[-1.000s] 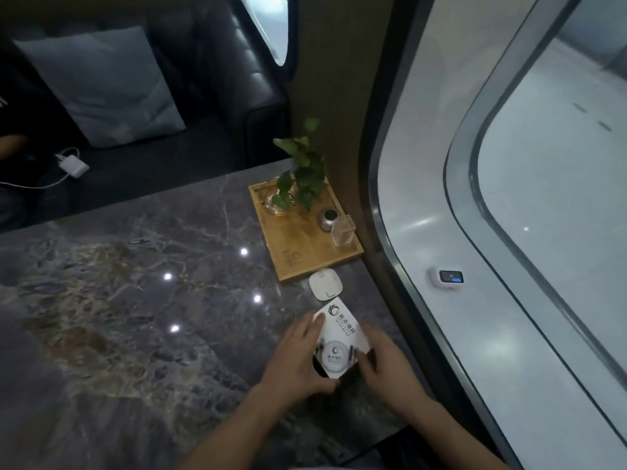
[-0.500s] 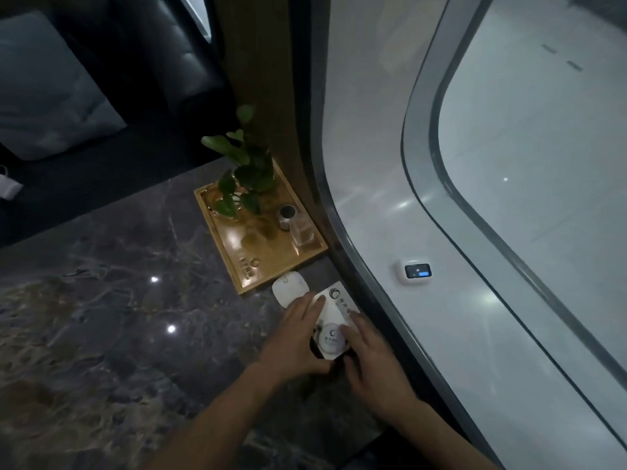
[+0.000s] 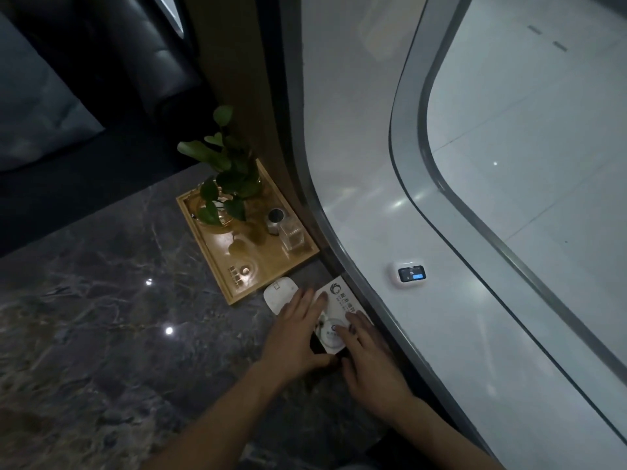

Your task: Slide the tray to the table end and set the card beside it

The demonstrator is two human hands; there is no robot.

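A dark marble tabletop (image 3: 101, 317) runs up to a curved window wall, and the wooden tray (image 3: 249, 245) is seen at its far end against that wall. The card (image 3: 334, 318) lies just short of the tray, long axis pointing toward it. It is pressed flat from both sides by the left hand (image 3: 297, 337) and right hand (image 3: 368, 357), fingers extended, neither clearly nearer.

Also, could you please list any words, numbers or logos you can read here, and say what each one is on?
"26": on the lit screen of the small wall display, above a blue bar.
Card: a round swirl logo with printed characters beside it, too blurred to read; a ring-shaped emblem lower down, also unreadable.
Wooden tray: a circular mark and small engraved characters near its front edge, too small to read.
White pad: a faint square outline, no text.
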